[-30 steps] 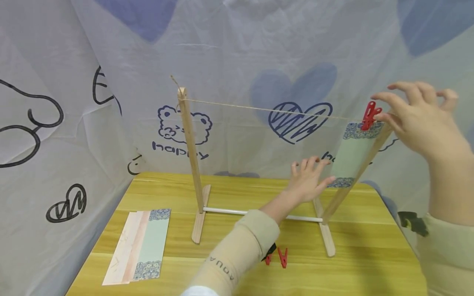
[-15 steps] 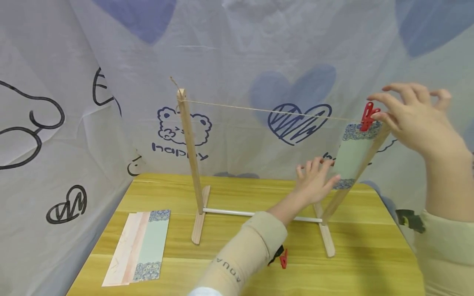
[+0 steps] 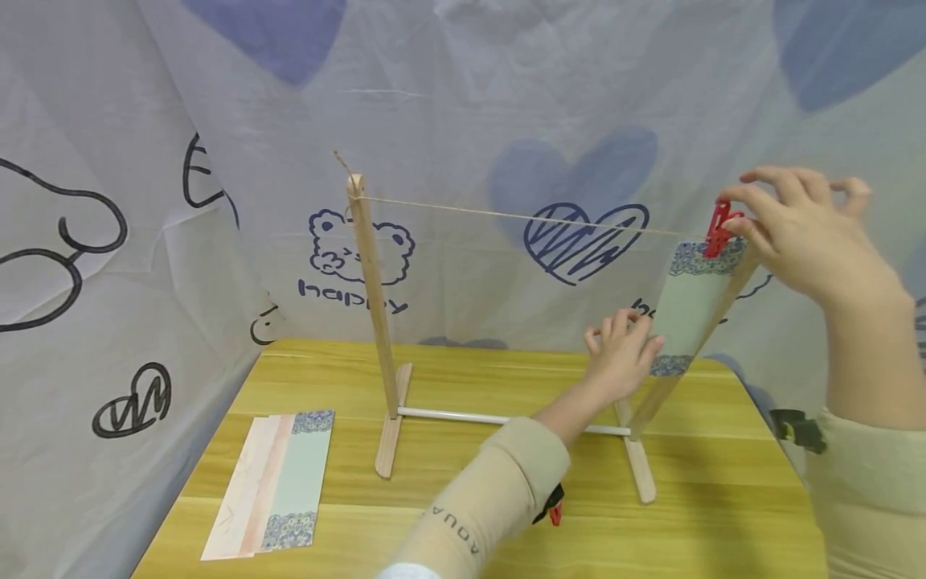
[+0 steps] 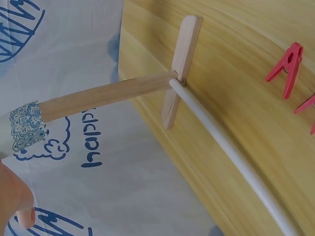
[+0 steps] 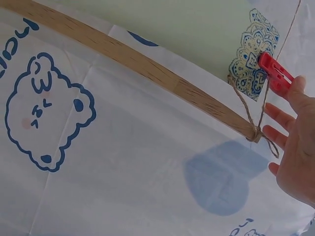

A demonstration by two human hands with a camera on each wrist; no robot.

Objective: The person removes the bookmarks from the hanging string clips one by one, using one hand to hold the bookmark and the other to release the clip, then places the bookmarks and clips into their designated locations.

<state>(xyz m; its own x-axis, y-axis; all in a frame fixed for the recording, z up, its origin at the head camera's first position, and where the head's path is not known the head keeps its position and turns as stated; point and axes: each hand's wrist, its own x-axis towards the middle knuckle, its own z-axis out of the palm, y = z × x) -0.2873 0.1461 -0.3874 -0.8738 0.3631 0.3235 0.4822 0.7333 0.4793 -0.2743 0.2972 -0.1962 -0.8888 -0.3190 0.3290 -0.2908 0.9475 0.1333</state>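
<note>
A mint-green paper strip (image 3: 688, 305) with blue patterned ends hangs from the string (image 3: 506, 214) at the right of the wooden stand. At its top edge a red clothespin (image 3: 716, 232) sits over paper and string. The right hand (image 3: 806, 233) pinches the clothespin's handles between thumb and index finger, its other fingers raised. Lower down, the left hand (image 3: 618, 354) pinches the strip's left edge near the bottom. In the left wrist view only part of that hand (image 4: 15, 196) shows, beside the patterned end (image 4: 28, 125).
The stand has a left post (image 3: 374, 297), a right post (image 3: 654, 406) and a white crossbar (image 3: 463, 415). More paper strips (image 3: 268, 482) lie overlapped on the table's left. Loose red clothespins (image 4: 290, 69) lie in front of the stand, partly behind the left sleeve in the head view.
The left hand has moved right to the strip's lower left edge, its fingers closing on it. The right hand stays at the clothespin. The left sleeve now covers more of the loose clothespins.
</note>
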